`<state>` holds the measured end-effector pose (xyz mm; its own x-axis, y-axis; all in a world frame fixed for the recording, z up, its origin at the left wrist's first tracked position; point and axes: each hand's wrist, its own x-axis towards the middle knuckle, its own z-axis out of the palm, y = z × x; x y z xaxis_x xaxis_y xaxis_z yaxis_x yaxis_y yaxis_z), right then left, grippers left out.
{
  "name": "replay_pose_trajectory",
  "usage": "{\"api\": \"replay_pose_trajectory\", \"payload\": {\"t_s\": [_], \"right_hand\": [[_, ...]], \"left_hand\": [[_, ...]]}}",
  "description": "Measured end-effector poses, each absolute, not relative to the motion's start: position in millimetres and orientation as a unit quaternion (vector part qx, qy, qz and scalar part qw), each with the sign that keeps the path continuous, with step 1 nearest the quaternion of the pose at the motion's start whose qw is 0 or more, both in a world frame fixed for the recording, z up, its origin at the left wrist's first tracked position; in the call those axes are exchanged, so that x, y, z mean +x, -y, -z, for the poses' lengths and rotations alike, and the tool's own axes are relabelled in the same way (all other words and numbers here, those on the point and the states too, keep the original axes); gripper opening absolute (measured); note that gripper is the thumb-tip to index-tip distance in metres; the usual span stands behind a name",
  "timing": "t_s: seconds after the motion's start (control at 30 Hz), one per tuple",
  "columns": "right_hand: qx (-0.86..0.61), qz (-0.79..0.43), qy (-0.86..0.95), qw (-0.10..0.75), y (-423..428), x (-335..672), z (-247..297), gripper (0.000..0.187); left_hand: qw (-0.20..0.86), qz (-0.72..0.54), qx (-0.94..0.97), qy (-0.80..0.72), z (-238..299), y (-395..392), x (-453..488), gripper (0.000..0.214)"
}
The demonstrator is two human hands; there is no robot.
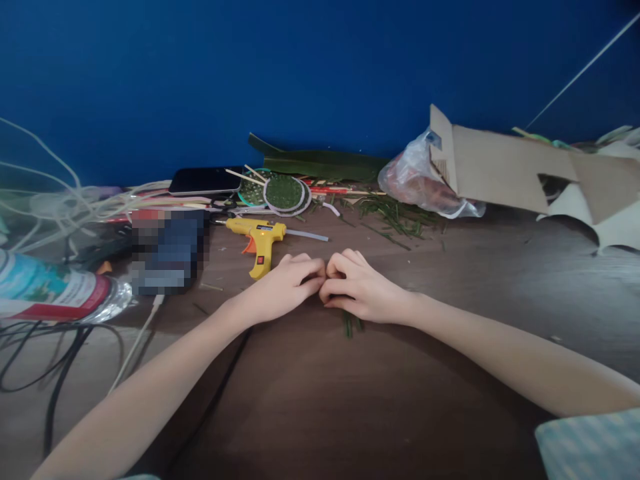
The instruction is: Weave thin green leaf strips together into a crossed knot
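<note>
We see the left hand (290, 283) and right hand (363, 287) meeting at mid-table, fingertips curled together; the fingers block our view of the grip, so we cannot tell how tightly it closes or on what. Green leaf strips (348, 325) poke out at the near side of the right hand. Just beyond the left hand lies a yellow hot glue gun (262, 235) with its glue stick (307, 236). Farther off we find round leaf-covered discs (284, 193) and leaf clippings (395, 217), with cardboard (510, 163) far right and a labelled bottle (65, 287) at left
</note>
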<state>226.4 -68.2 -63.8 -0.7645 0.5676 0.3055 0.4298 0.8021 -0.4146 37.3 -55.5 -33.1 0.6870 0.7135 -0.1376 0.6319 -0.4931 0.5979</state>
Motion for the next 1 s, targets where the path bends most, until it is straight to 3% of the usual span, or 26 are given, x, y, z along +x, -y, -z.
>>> {"api": "replay_pose_trajectory", "payload": {"t_s": [0.33, 0.67, 1.0], "right_hand": [[-0.283, -0.297, 0.875, 0.256, 60, 243, 50, 0.005], [-0.29, -0.265, 0.877, 0.275, 57, 239, 59, 0.005], [-0.269, -0.312, 0.874, 0.257, 55, 242, 56, 0.01]], "left_hand": [[0.308, -0.04, 0.867, -0.39, 26, 56, 37, 0.021], [0.318, -0.006, 0.891, -0.323, 17, 58, 31, 0.024], [0.307, -0.023, 0.857, -0.413, 21, 62, 34, 0.012]]}}
